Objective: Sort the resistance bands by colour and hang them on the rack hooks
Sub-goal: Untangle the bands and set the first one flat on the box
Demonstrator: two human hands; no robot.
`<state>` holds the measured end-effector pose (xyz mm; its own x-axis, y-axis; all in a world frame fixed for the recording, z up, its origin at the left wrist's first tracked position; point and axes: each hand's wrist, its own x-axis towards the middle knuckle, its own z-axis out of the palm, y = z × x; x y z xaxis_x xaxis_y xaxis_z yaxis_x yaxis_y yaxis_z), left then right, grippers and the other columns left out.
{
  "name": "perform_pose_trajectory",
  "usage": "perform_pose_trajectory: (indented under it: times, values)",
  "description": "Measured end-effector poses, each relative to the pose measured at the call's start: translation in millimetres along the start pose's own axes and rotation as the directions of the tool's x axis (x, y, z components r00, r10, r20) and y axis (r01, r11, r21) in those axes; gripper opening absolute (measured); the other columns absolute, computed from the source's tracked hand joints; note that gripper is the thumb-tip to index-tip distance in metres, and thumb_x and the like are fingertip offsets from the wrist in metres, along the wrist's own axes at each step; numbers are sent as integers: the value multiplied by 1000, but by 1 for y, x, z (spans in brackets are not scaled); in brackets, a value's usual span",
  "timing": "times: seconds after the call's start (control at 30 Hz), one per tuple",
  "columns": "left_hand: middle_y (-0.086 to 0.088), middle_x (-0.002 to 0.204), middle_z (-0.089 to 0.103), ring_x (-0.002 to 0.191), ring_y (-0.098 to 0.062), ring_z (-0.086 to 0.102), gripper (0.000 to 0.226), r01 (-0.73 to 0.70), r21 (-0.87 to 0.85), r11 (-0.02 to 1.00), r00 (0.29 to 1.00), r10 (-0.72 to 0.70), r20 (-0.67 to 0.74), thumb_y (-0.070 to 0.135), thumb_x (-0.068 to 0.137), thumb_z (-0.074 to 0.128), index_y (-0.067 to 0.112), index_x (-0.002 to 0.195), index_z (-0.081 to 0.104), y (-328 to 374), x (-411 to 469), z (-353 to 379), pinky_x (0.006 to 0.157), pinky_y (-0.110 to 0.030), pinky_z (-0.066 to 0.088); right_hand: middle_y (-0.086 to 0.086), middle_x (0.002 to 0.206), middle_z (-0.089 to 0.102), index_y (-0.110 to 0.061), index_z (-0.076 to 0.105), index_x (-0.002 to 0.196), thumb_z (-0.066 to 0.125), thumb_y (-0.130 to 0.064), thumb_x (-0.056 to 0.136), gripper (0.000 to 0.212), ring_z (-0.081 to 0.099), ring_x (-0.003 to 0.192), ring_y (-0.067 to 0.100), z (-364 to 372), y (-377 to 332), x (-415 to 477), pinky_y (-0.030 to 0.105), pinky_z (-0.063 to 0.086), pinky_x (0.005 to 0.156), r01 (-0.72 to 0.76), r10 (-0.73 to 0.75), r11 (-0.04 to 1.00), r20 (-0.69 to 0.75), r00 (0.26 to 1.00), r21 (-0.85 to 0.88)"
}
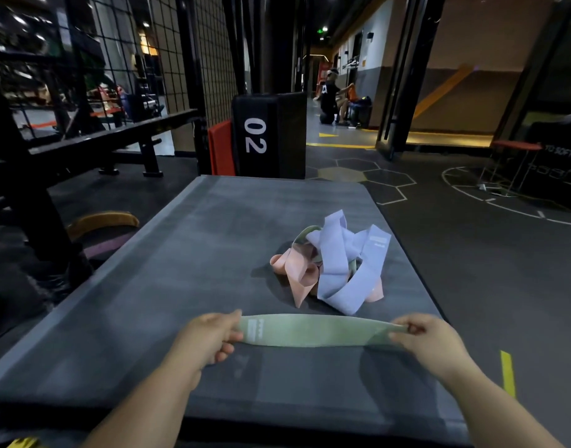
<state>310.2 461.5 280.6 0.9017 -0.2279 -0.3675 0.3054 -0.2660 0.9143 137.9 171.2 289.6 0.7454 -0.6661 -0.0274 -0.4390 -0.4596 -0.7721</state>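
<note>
A pale green resistance band (313,330) is stretched flat between my hands just above the grey mat (167,286). My left hand (206,341) pinches its left end and my right hand (426,342) pinches its right end. Behind it on the mat lies a tangled heap: lilac bands (339,263) on top, pink bands (297,270) on the left and underneath, and another green band (305,234) partly buried. No rack hooks are clearly visible.
A black box marked 02 (268,134) and a red pad (221,148) stand beyond the mat's far edge. A black bench frame (93,147) and wire grid wall (167,59) sit at left. A person (331,97) sits far down the corridor. Orange and purple bands (103,221) lie on the floor left.
</note>
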Motion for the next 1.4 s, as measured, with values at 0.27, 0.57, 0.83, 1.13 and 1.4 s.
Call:
perform_pose_trajectory:
  times: [0.27, 0.57, 0.83, 1.13, 1.4]
  values:
    - [-4, 65, 62, 57, -14, 54, 8, -128, 106, 986, 991, 133, -37, 11, 85, 69, 9, 81, 63, -6, 6, -5, 53, -23, 44, -4, 89, 72, -15, 74, 79, 69, 4, 81, 20, 66, 79, 9, 1, -1, -5, 3, 45, 62, 52, -49, 979, -23, 999, 196]
    - [-2, 72, 68, 70, -26, 66, 39, -103, 473, 875, 986, 154, -70, 16, 68, 77, 34, 91, 50, -18, 12, -25, 74, -41, 57, -15, 105, 65, -53, 67, 67, 79, -14, 74, 41, 55, 107, -12, 3, 8, -7, 2, 37, 86, 224, -156, 935, 247, 957, -277]
    - [3, 87, 62, 83, -20, 62, 30, -92, 655, 750, 984, 170, -56, 18, 77, 68, 32, 94, 48, -11, 4, -18, 72, -27, 47, 3, 92, 68, -25, 76, 88, 62, -26, 85, 15, 63, 94, 13, 4, -2, -15, 14, 43, 73, 304, -189, 852, 291, 938, -426]
    - [3, 94, 61, 84, -18, 61, 38, -125, 673, 729, 978, 204, -39, 17, 79, 63, 28, 114, 51, 0, 1, -10, 69, -25, 45, -10, 68, 57, -36, 66, 61, 61, -33, 79, 19, 54, 78, 6, 6, -15, -12, 25, 48, 76, 286, -156, 812, 283, 946, -508]
    - [7, 85, 56, 70, -6, 53, 40, -341, 577, 742, 922, 382, 53, 19, 79, 69, 31, 115, 54, 9, -11, 19, 54, -14, 35, -14, 84, 63, -28, 73, 88, 58, -31, 89, 15, 56, 90, 6, 32, -36, -14, 20, 45, 82, 344, -250, 866, 283, 926, -363]
